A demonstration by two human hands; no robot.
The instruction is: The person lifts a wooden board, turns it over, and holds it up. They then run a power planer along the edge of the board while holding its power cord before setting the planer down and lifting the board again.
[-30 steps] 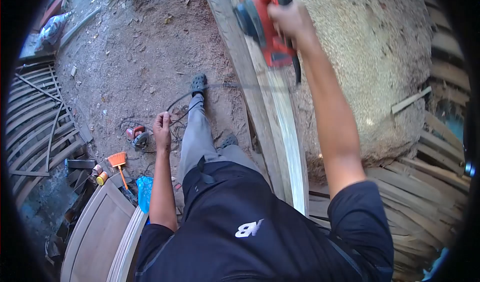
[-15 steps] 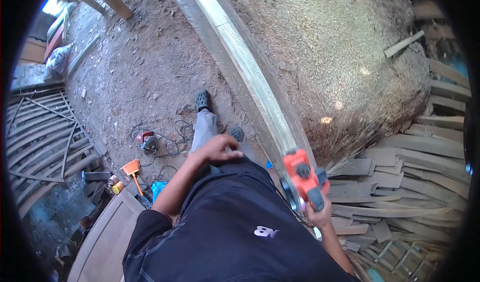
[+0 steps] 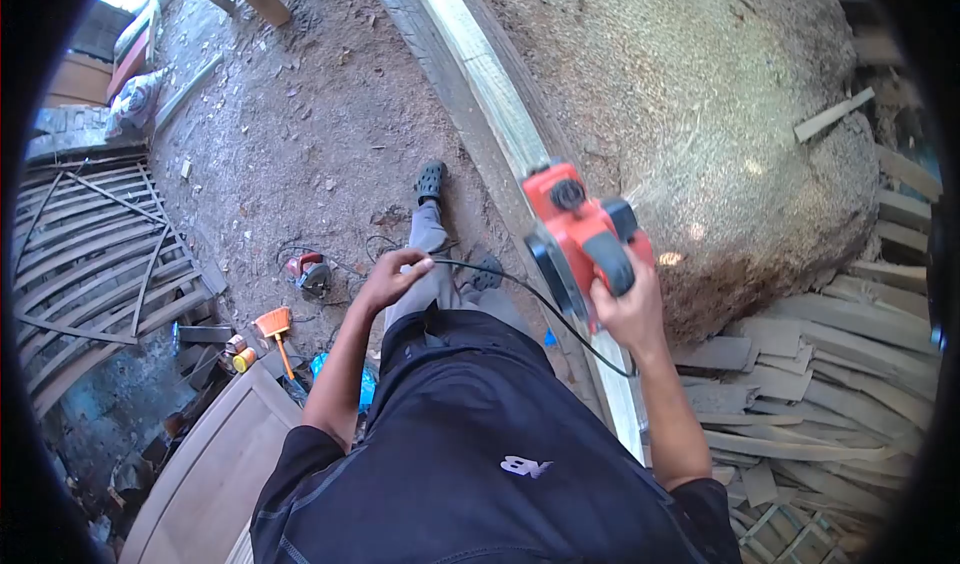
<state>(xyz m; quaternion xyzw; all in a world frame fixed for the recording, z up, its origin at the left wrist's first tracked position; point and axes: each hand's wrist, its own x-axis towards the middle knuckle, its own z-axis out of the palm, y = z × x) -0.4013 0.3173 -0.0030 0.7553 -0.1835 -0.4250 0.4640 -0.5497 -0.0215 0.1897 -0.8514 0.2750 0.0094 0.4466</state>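
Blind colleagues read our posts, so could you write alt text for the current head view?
A right hand grips a red planer on or just above a long pale board, with the left hand at its black cord. A saw and an orange broom lie to the left; wood pieces are piled to the right.

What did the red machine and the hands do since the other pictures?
The right hand drew the red planer back toward the body, then partway forward, still holding it. The left hand moved away from the waist, with the cable at it again. The orange broom stayed put.
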